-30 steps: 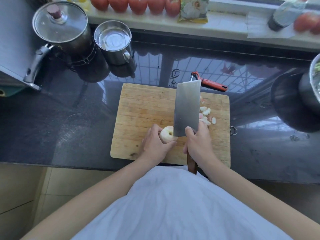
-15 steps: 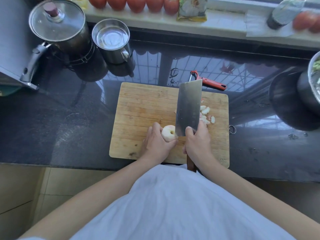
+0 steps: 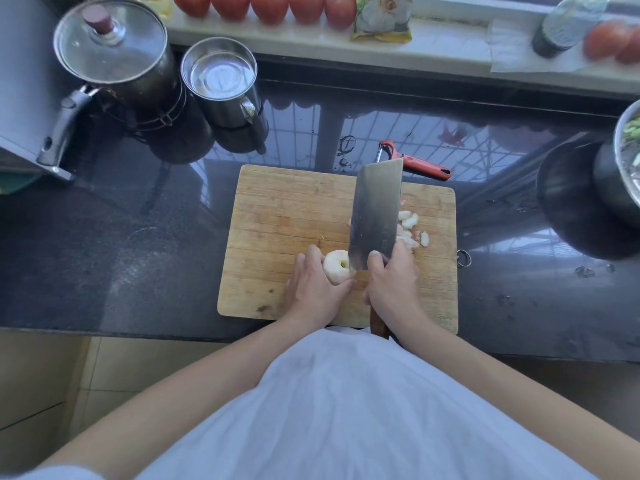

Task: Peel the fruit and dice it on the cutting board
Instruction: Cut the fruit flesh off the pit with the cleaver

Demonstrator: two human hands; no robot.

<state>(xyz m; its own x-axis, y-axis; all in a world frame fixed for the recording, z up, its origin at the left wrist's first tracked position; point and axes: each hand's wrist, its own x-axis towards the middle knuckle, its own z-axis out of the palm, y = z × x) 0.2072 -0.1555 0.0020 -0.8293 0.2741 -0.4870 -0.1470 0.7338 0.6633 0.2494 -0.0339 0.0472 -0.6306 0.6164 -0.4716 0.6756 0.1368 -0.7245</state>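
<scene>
A pale peeled fruit (image 3: 336,267) with a stem dimple sits near the front of the wooden cutting board (image 3: 277,216). My left hand (image 3: 313,289) holds it from the left, fingers curled round its side. My right hand (image 3: 393,284) grips the wooden handle of a wide steel cleaver (image 3: 375,213), forefinger laid on the blade. The blade's edge rests against the fruit's right side. Several diced fruit pieces (image 3: 410,228) lie on the board to the right of the blade.
A red-handled peeler (image 3: 415,162) lies on the dark counter just behind the board. A lidded pot (image 3: 114,53) and a steel mug (image 3: 221,81) stand back left. A dark pot (image 3: 588,199) stands at right. Tomatoes (image 3: 263,5) line the windowsill.
The cleaver has shifted slightly left, closer onto the fruit. Both hands keep their holds; the view has drifted a little.
</scene>
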